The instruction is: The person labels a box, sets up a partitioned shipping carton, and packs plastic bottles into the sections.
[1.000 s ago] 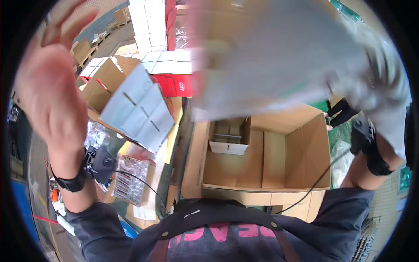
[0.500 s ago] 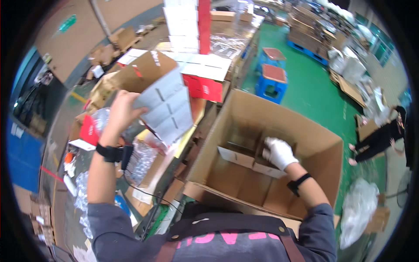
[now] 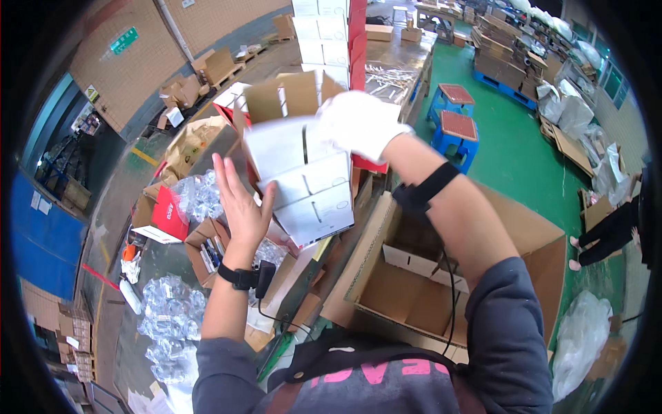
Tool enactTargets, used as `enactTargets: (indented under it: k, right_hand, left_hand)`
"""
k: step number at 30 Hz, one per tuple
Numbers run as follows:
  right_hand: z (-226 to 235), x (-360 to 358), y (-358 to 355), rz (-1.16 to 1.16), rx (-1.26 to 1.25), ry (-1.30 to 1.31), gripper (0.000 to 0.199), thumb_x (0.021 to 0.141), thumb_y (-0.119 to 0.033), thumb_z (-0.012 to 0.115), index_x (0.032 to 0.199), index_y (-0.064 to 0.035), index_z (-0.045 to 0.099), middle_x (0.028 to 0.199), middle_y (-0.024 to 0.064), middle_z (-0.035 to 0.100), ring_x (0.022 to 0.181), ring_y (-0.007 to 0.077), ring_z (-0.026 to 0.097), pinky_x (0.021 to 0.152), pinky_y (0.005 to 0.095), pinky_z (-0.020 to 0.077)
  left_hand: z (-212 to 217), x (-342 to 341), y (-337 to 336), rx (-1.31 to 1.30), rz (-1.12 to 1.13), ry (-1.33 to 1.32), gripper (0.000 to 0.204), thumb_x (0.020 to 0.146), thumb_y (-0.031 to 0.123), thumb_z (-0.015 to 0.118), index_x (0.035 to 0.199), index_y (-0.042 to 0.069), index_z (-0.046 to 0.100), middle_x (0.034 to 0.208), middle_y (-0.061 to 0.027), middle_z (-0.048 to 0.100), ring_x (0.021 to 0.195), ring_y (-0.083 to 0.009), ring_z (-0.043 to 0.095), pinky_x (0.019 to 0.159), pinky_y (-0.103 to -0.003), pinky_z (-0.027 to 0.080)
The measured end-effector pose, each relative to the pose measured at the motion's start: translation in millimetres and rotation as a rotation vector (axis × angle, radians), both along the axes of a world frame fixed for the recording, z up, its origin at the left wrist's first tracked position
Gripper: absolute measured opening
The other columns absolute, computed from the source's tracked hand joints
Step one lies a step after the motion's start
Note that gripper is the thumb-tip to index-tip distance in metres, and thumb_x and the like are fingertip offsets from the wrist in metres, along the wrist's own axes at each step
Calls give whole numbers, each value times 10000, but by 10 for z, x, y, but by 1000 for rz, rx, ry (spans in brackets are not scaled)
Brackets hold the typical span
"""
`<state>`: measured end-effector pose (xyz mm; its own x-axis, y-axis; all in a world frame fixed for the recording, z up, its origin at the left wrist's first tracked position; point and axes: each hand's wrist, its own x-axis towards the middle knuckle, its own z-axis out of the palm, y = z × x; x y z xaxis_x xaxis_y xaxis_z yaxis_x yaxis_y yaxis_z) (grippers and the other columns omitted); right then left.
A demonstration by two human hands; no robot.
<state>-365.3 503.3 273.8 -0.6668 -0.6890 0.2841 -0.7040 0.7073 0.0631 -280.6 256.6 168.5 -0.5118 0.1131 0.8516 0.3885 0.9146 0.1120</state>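
White cardboard boxes (image 3: pixel 314 207) with dark slots stand grouped on the workbench in front of me, with a brown open box (image 3: pixel 293 100) behind them. My left hand (image 3: pixel 241 207), bare and with fingers spread, is at their left side, its thumb close to the white face. My right hand (image 3: pixel 362 124), in a white glove, reaches across to their upper right; motion blur hides how its fingers sit. Below my right forearm stands a large open brown carton (image 3: pixel 331 303). Inside it are small boxes with white edges (image 3: pixel 410 262), partly covered by my arm.
A tall stack of white and red boxes (image 3: pixel 324 41) rises behind. Left of my left hand lie clear plastic packaging (image 3: pixel 169 314), a red and white box (image 3: pixel 165 214) and a small open carton (image 3: pixel 207 252). Blue stools (image 3: pixel 458 134) stand beyond the carton; a person (image 3: pixel 610 224) is at far right.
My right hand has left the large carton and swung up to the white boxes. My left hand has come off the top edge and opened beside them. The view has shifted left.
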Motion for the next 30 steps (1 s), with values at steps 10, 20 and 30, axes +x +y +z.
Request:
enactTargets:
  k: [10,20,30]
  right_hand:
    - [1018,1556,1774,-510,-757,-236,319,839,-286,712,984,-4,684,742,79,697,612,229,632,604,337,503]
    - [-600,2992,3540,-815,316,-345,207,777,-184,675,965,-111,717,858,114,706,766,305,680,704,393,534]
    - [-1274,1968,3320,-1006,603,-1013,345,798,-285,671,1063,-68,704,1100,186,672,1045,350,638,878,425,520]
  left_hand:
    - [-460,-53,-184,-83,28,-303,613,633,254,869,1153,75,598,1126,-143,588,1187,-391,469,1008,-482,343]
    - [-74,-27,54,-164,-231,-720,352,614,58,808,870,-5,575,841,-190,613,803,-381,587,695,-385,452]
    - [-250,62,-148,-292,-138,-427,720,589,-4,790,1258,78,535,1217,-173,539,1136,-383,512,980,-427,416]
